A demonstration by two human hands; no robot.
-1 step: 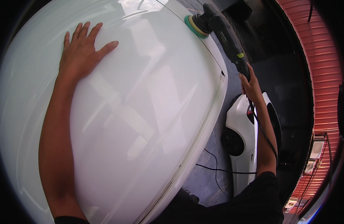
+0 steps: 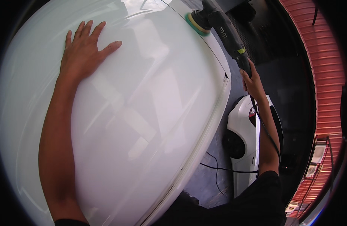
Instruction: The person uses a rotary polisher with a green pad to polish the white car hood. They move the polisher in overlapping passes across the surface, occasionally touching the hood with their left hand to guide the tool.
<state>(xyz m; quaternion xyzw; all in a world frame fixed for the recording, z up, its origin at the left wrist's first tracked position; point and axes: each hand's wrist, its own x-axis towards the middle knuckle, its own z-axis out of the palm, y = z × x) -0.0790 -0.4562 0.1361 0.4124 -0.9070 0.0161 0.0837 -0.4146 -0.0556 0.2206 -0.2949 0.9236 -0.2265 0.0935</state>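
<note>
A broad, glossy white car panel (image 2: 117, 124) fills most of the head view and mirrors light patches. My left hand (image 2: 83, 52) lies flat on it at the upper left, fingers spread, holding nothing. At the upper right, my right hand (image 2: 253, 81) is wrapped round the handle end of a black car polisher (image 2: 227, 35). The polisher's round green and yellow pad (image 2: 196, 25) rests against the panel near a seam at its far right edge. A black power cord (image 2: 265, 130) runs from the handle down along my right forearm.
A second white car (image 2: 241, 139) stands to the right, past the panel's edge. The cord (image 2: 230, 171) crosses the grey floor (image 2: 205, 184) between them. A dark wall (image 2: 294, 94) and red corrugated sheeting (image 2: 327, 75) lie farther right, with pale boxy units (image 2: 318, 153) mounted there.
The polisher and my right hand have shifted slightly up, away from me. My left hand stays nearly in place on the panel.
</note>
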